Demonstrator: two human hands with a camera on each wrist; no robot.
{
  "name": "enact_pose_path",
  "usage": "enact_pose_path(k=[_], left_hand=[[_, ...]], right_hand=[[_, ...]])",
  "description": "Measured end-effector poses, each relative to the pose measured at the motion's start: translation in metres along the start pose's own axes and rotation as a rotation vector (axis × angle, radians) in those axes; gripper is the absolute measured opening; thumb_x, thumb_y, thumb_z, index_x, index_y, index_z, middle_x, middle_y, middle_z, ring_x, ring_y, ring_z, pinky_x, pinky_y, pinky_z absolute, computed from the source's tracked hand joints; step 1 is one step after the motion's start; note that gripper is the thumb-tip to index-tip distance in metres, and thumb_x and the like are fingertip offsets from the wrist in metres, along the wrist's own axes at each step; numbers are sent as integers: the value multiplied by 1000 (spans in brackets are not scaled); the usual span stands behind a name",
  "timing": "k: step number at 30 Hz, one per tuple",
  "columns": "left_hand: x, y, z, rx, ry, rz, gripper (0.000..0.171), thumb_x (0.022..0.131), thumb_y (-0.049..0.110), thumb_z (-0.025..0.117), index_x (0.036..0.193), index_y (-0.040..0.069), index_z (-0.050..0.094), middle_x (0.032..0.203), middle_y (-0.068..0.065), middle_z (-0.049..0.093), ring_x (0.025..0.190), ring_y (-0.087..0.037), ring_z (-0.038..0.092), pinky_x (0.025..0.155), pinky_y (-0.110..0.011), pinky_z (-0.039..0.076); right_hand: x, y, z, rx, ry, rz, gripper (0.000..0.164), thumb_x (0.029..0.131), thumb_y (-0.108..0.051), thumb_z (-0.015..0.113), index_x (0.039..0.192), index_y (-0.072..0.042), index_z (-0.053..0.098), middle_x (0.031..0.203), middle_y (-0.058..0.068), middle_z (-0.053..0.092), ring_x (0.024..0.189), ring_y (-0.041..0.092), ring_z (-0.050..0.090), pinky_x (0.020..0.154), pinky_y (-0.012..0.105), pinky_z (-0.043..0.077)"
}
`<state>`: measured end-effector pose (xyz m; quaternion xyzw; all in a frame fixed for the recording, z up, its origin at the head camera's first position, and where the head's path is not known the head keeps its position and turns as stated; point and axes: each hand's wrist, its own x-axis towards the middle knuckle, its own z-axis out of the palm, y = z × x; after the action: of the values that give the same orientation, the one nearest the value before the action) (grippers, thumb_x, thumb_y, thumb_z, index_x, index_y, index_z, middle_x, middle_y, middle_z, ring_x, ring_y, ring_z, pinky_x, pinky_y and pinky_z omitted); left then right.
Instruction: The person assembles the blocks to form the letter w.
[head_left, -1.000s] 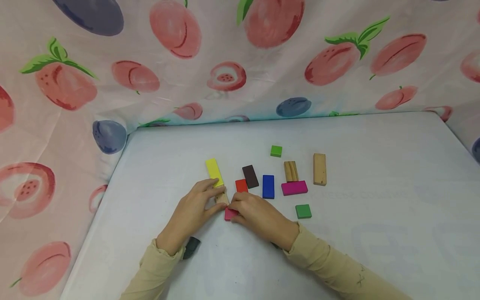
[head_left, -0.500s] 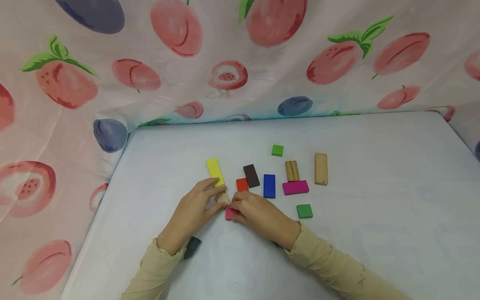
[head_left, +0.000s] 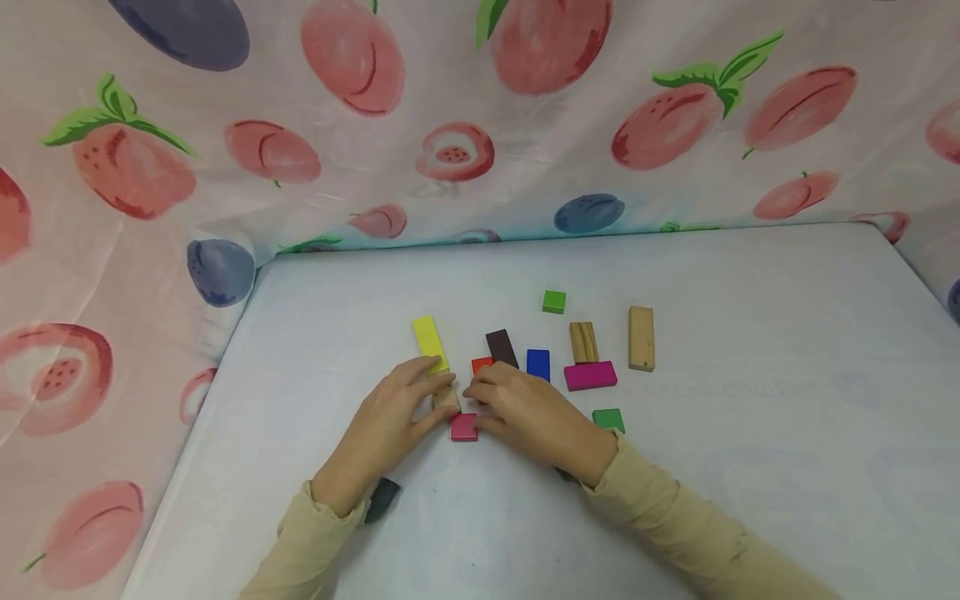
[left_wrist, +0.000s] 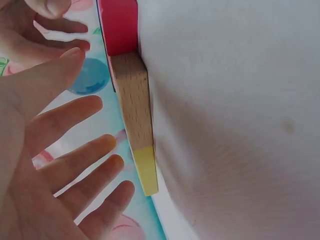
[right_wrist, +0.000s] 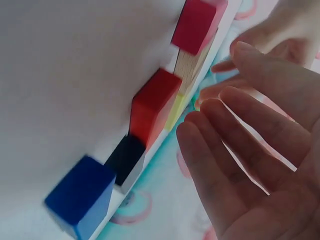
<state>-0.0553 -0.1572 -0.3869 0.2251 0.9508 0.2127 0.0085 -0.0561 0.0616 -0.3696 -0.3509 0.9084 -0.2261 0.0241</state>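
A yellow block, a plain wooden block and a pink block lie end to end in a slanting row. My left hand is over the wooden block, fingers spread and thumb near its lower end; in the left wrist view those fingers look relaxed, with no grip on the row. Just right of the pink block is my right hand, partly covering a red block and a blue block. Its fingers are loosely extended and hold nothing in the right wrist view.
A dark brown block touches the red one. Farther right lie a striped wooden block, a magenta block, a long wooden block, a light green block and a green block. A fruit-patterned cloth hangs behind the white table.
My right hand has let go of the pink block and shifted slightly right, uncovering it and covering part of the blue and green blocks. The left hand has stayed in place.
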Motion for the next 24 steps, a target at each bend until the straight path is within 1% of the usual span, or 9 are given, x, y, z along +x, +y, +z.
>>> enact_pose_path(k=[5, 8, 12, 16, 20, 24], left_hand=[[-4, 2, 1, 4, -2, 6, 51, 87, 37, 77, 131, 16, 66, 141, -8, 56, 133, -27, 50, 106, -47, 47], [-7, 3, 2, 5, 2, 0, 54, 86, 39, 78, 133, 17, 64, 143, -8, 55, 133, -26, 50, 106, -47, 47], [-9, 3, 4, 8, -4, 2, 57, 85, 42, 78, 134, 18, 63, 145, -8, 53, 134, -27, 50, 106, -48, 47], [-9, 2, 6, 24, -30, 17, 60, 83, 42, 80, 135, 18, 63, 147, -7, 51, 136, -28, 48, 107, -49, 46], [-9, 2, 6, 40, -54, 35, 62, 82, 42, 80, 136, 16, 62, 149, -7, 50, 139, -27, 45, 110, -48, 43], [-9, 2, 6, 38, -60, 43, 62, 83, 42, 80, 135, 14, 62, 149, -7, 50, 140, -28, 43, 112, -49, 41]], right_hand=[[1, 8, -3, -6, 28, 18, 35, 85, -15, 79, 118, -5, 71, 120, 6, 66, 112, 20, 61, 90, 32, 57], [3, 12, -4, -25, 30, 26, 37, 86, -14, 79, 120, -4, 70, 124, 7, 65, 116, 21, 60, 93, 33, 57], [3, 15, -3, -44, 17, 44, 40, 87, -14, 78, 124, -3, 68, 129, 8, 63, 121, 23, 59, 97, 36, 55], [3, 17, -1, -43, 6, 71, 43, 87, -15, 77, 127, -4, 66, 132, 9, 61, 125, 24, 57, 98, 37, 54], [3, 19, 0, -35, -10, 89, 46, 87, -14, 77, 130, -3, 64, 135, 9, 60, 127, 25, 56, 98, 38, 54], [3, 20, 0, -35, -25, 86, 47, 88, -13, 77, 131, -2, 63, 136, 11, 59, 127, 26, 55, 97, 39, 54]])
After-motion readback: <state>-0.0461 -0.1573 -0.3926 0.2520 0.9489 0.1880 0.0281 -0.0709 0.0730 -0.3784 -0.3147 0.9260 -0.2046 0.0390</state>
